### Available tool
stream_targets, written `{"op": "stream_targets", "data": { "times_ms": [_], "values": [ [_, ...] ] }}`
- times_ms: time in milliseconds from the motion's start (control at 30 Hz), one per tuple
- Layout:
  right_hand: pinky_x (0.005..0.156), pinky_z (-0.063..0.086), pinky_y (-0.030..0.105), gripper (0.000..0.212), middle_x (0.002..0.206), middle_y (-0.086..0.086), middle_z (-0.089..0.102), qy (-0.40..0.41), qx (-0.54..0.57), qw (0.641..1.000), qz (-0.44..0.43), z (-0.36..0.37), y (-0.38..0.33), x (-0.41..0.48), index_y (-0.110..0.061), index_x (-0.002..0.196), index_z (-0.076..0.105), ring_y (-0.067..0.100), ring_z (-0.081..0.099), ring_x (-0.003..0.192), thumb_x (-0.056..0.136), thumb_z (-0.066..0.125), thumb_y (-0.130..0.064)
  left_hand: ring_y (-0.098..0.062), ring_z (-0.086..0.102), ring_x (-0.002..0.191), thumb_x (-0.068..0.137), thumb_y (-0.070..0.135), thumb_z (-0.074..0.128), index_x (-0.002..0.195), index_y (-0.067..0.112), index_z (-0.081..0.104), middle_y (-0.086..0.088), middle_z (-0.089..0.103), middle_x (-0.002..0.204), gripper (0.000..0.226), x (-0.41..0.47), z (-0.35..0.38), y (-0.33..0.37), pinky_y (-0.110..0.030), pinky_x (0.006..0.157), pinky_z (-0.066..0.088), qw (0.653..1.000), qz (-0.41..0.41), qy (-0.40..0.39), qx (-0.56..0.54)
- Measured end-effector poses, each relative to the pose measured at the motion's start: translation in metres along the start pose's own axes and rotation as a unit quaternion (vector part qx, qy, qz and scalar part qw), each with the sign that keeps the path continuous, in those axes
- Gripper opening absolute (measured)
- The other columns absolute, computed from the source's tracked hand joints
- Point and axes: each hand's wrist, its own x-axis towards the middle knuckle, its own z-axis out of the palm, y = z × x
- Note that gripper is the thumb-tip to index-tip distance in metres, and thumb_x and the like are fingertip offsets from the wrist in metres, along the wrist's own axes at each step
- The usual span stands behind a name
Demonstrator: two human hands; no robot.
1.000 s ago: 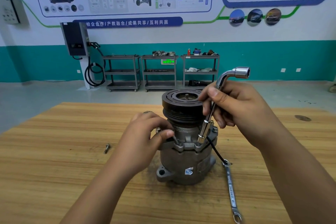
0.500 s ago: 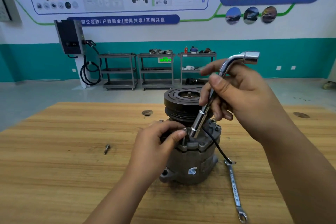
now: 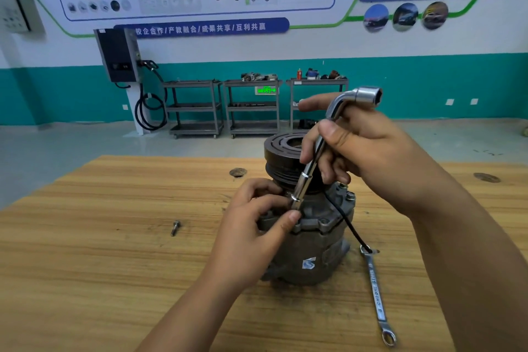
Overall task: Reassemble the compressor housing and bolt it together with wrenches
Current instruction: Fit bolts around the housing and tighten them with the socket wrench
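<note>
The compressor [image 3: 314,248] stands upright near the middle of the wooden table [image 3: 100,280], its dark grooved pulley [image 3: 281,148] on top and a small pale sticker [image 3: 308,263] on its grey body. The right hand [image 3: 377,157] grasps the shaft of an L-shaped socket wrench [image 3: 309,170], thumb and curled fingers wrapped round it just below the bend, with the index finger stretched out straight behind. The wrench tilts, its short open socket end up and to the right, its long end slanting down and left to the flange beside the pulley. The left hand [image 3: 251,237] reaches in from below and pinches that lower socket end between thumb and fingertips, right at the flange; whether a bolt sits under the socket is hidden by the fingers. On the right side of the flange a bolt head [image 3: 351,196] shows. A black wire [image 3: 347,223] runs from under the pulley down the compressor's right side to the table. There it meets the top end of a ring spanner [image 3: 375,294], which lies flat just right of the compressor and points toward the near edge. A loose bolt [image 3: 175,227] lies on the table well to the left of the compressor, and a round hole [image 3: 237,172] shows in the tabletop behind the left hand. Grey carts [image 3: 251,106] stand against the far wall.
</note>
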Motion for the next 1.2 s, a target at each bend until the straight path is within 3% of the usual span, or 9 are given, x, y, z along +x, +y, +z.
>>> {"op": "stream_targets", "data": {
  "times_ms": [200, 367, 467, 533, 633, 700, 867, 1067, 1200],
  "values": [
    [0.042, 0.036, 0.015, 0.022, 0.066, 0.001, 0.064, 0.017, -0.002, 1.0, 0.003, 0.003, 0.008, 0.005, -0.021, 0.113, 0.049, 0.012, 0.049, 0.043, 0.099, 0.037, -0.009, 0.006, 0.048, 0.107, 0.072, 0.03, 0.067, 0.076, 0.036, 0.063, 0.015, 0.052, 0.106, 0.008, -0.002, 0.001, 0.003, -0.004, 0.085, 0.033, 0.999, -0.028, 0.002, -0.038],
    [0.041, 0.037, 0.016, 0.021, 0.067, 0.002, 0.066, 0.028, -0.012, 0.999, -0.01, 0.006, 0.011, 0.006, -0.023, 0.111, 0.048, 0.012, 0.051, 0.042, 0.098, 0.04, -0.008, 0.009, 0.048, 0.105, 0.07, 0.028, 0.072, 0.075, 0.034, 0.065, 0.015, 0.052, 0.107, 0.012, -0.003, 0.001, 0.003, -0.003, 0.085, 0.033, 0.998, -0.044, 0.0, -0.051],
    [0.044, 0.038, 0.014, 0.023, 0.072, 0.003, 0.068, 0.014, -0.023, 0.999, -0.023, 0.008, 0.01, 0.006, -0.024, 0.107, 0.05, 0.011, 0.053, 0.046, 0.097, 0.04, -0.006, 0.011, 0.048, 0.103, 0.072, 0.015, 0.08, 0.073, 0.035, 0.065, 0.015, 0.053, 0.106, 0.025, -0.002, 0.0, 0.003, -0.001, 0.082, 0.033, 0.998, -0.046, 0.003, -0.052],
    [0.053, 0.044, 0.013, 0.021, 0.076, 0.001, 0.069, 0.018, -0.059, 0.997, -0.036, 0.01, 0.007, 0.005, -0.024, 0.102, 0.053, 0.006, 0.058, 0.054, 0.096, 0.044, -0.006, 0.011, 0.048, 0.102, 0.071, 0.012, 0.08, 0.072, 0.033, 0.065, 0.013, 0.053, 0.106, 0.026, -0.002, 0.0, 0.004, -0.001, 0.082, 0.033, 0.997, -0.047, 0.005, -0.054],
    [0.079, 0.051, 0.023, 0.016, 0.079, -0.01, 0.07, 0.064, -0.152, 0.985, -0.056, 0.011, 0.007, 0.006, -0.029, 0.093, 0.057, -0.003, 0.065, 0.081, 0.091, 0.055, -0.013, 0.012, 0.048, 0.102, 0.071, 0.013, 0.08, 0.073, 0.03, 0.065, 0.013, 0.053, 0.106, 0.023, -0.001, 0.0, 0.005, -0.001, 0.082, 0.033, 0.997, -0.051, 0.003, -0.055],
    [0.085, 0.05, 0.024, 0.016, 0.081, -0.01, 0.071, 0.082, -0.148, 0.984, -0.057, 0.013, 0.007, 0.007, -0.028, 0.091, 0.058, -0.003, 0.065, 0.086, 0.091, 0.056, -0.013, 0.013, 0.048, 0.101, 0.07, 0.013, 0.081, 0.072, 0.027, 0.067, 0.013, 0.054, 0.106, 0.02, -0.001, 0.0, 0.004, 0.0, 0.081, 0.033, 0.996, -0.056, 0.002, -0.064],
    [0.071, 0.049, 0.011, 0.018, 0.081, -0.002, 0.073, 0.02, -0.02, 0.999, -0.022, 0.016, 0.01, 0.009, -0.013, 0.097, 0.06, 0.004, 0.068, 0.084, 0.094, 0.046, -0.002, 0.014, 0.048, 0.101, 0.07, 0.012, 0.081, 0.073, 0.026, 0.069, 0.014, 0.054, 0.106, 0.019, 0.0, 0.0, 0.004, 0.001, 0.08, 0.032, 0.996, -0.054, 0.002, -0.069],
    [0.067, 0.05, 0.012, 0.018, 0.078, -0.004, 0.074, 0.023, 0.01, 1.0, 0.001, 0.008, 0.013, 0.008, -0.015, 0.092, 0.061, 0.006, 0.07, 0.079, 0.093, 0.048, -0.003, 0.01, 0.048, 0.104, 0.071, 0.015, 0.081, 0.081, 0.021, 0.072, 0.014, 0.054, 0.106, 0.014, -0.003, 0.002, 0.002, -0.003, 0.083, 0.036, 0.998, -0.031, 0.008, -0.048],
    [0.068, 0.05, 0.011, 0.012, 0.079, -0.006, 0.074, 0.035, -0.017, 0.999, -0.004, 0.01, 0.015, 0.008, -0.016, 0.09, 0.061, 0.004, 0.069, 0.078, 0.091, 0.053, -0.007, 0.007, 0.051, 0.103, 0.069, 0.027, 0.077, 0.086, 0.027, 0.069, 0.014, 0.056, 0.104, 0.019, -0.003, 0.002, 0.003, -0.002, 0.082, 0.036, 0.999, -0.013, 0.013, -0.043]
  ]
}}
